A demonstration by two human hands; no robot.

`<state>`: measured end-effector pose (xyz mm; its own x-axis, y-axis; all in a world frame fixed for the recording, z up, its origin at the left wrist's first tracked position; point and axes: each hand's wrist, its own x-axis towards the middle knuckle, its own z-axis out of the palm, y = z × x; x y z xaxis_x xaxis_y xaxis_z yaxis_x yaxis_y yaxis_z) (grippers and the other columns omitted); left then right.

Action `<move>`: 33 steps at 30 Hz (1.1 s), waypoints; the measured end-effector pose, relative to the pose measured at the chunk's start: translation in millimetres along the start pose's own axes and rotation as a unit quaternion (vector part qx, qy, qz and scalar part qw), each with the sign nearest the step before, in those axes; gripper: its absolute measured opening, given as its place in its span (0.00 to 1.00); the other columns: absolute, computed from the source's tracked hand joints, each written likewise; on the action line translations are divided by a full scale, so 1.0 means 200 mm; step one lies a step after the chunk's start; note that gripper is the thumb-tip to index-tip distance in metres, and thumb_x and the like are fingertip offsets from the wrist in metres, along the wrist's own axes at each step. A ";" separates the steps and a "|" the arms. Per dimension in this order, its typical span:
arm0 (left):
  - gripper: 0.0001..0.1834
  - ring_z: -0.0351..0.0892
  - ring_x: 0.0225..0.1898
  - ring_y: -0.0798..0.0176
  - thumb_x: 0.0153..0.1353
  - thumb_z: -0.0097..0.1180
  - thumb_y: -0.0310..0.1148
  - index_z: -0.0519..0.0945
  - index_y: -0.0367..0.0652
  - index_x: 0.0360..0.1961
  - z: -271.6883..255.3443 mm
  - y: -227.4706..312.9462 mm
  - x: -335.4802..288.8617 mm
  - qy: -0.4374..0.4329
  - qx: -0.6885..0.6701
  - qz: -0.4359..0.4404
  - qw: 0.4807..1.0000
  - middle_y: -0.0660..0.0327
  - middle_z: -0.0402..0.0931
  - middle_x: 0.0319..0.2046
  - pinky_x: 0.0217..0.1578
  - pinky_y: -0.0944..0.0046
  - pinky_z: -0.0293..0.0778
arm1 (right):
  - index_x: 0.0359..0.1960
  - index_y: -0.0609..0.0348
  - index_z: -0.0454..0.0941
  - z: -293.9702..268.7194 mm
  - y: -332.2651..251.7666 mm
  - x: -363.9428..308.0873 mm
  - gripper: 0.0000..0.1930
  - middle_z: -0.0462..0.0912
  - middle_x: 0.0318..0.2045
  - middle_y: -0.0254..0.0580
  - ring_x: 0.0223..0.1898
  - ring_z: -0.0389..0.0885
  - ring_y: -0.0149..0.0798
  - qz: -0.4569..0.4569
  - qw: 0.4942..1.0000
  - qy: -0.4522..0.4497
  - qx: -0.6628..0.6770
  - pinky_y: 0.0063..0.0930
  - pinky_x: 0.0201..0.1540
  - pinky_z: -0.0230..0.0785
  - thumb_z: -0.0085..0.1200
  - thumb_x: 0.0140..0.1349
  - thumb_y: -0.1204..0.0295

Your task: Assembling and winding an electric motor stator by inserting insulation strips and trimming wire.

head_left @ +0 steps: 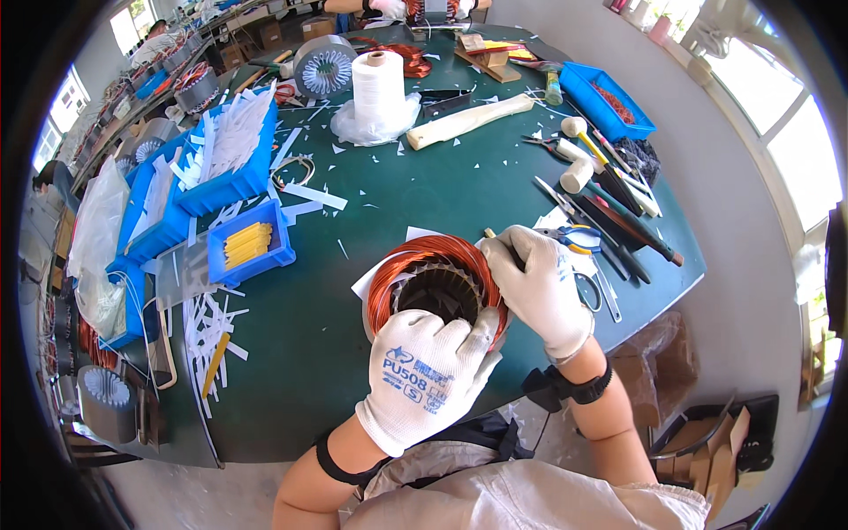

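Observation:
A motor stator [399,287] with a thick ring of copper wire around its top stands upright on the green table in front of me. Slots line its dark inner bore. My left hand [424,375], in a white glove, grips the stator's near rim with its fingers over the winding. At the right side of the ring, my right hand [539,283], also gloved, is closed with bent fingers. A small tan tip [488,233] pokes out by its fingertips; the rest is hidden. White paper [362,281] shows beneath or behind the stator.
On the left stand blue bins [231,199] of white strips and a small bin [281,247] of yellow pieces. A white thread spool [378,97] and wooden stick [468,122] lie beyond. Pliers [579,237], mallets [579,174] and scissors [587,291] are right. A co-worker's gloved hands [389,9] work opposite.

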<state>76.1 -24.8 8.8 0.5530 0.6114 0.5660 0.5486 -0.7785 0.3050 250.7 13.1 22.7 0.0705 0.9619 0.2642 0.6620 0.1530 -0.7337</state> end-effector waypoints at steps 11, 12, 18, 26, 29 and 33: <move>0.21 0.73 0.22 0.60 0.53 0.67 0.37 0.81 0.44 0.48 0.04 0.04 0.00 0.043 0.043 -0.006 0.998 0.64 0.72 0.22 0.28 0.57 0.68 | 0.42 0.67 0.79 -0.29 0.26 -0.10 0.11 0.83 0.33 0.55 0.35 0.82 0.44 0.019 0.991 -0.079 0.106 0.33 0.43 0.72 0.51 0.66 0.70; 0.22 0.73 0.22 0.60 0.53 0.67 0.37 0.80 0.43 0.48 0.04 0.06 0.02 0.045 0.068 -0.008 0.997 0.64 0.72 0.22 0.28 0.57 0.68 | 0.41 0.66 0.79 -0.34 0.34 -0.12 0.10 0.83 0.32 0.56 0.36 0.83 0.48 0.029 0.995 -0.086 -0.028 0.35 0.43 0.73 0.52 0.64 0.72; 0.36 0.73 0.56 0.50 0.48 0.67 0.55 0.77 0.43 0.53 -0.11 0.16 -0.03 0.029 0.104 -0.056 0.993 0.54 0.75 0.56 0.62 0.38 0.59 | 0.52 0.63 0.75 -0.34 0.70 -0.47 0.20 0.80 0.46 0.58 0.45 0.80 0.60 0.031 0.929 -0.095 -0.357 0.46 0.50 0.74 0.52 0.54 0.79; 0.23 0.73 0.55 0.46 0.48 0.66 0.52 0.79 0.40 0.25 0.02 -0.03 -0.16 0.077 0.070 -0.021 0.994 0.54 0.75 0.30 0.62 0.37 0.62 | 0.45 0.62 0.78 -0.32 0.77 -0.50 0.15 0.81 0.44 0.57 0.45 0.81 0.58 0.046 0.949 -0.003 -0.311 0.45 0.50 0.74 0.52 0.55 0.83; 0.21 0.74 0.54 0.47 0.47 0.67 0.50 0.79 0.42 0.24 0.12 0.07 -0.19 0.086 0.086 -0.085 0.989 0.54 0.75 0.29 0.62 0.39 0.62 | 0.42 0.62 0.77 -0.32 0.79 -0.42 0.13 0.82 0.41 0.56 0.44 0.80 0.58 0.070 0.932 -0.017 -0.354 0.44 0.49 0.73 0.55 0.53 0.80; 0.22 0.70 0.56 0.49 0.56 0.63 0.55 0.75 0.47 0.30 0.19 0.10 -0.19 0.117 0.114 -0.092 0.982 0.59 0.71 0.33 0.62 0.38 0.57 | 0.41 0.62 0.75 -0.35 0.81 -0.40 0.16 0.82 0.35 0.56 0.42 0.80 0.61 0.102 0.934 -0.030 -0.342 0.43 0.46 0.74 0.59 0.49 0.76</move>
<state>90.6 -58.2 -34.8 0.2877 0.6685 0.6858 0.7663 -0.5902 0.2538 404.8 -54.8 -73.0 0.2189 0.9694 0.1108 0.9624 -0.1957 -0.1883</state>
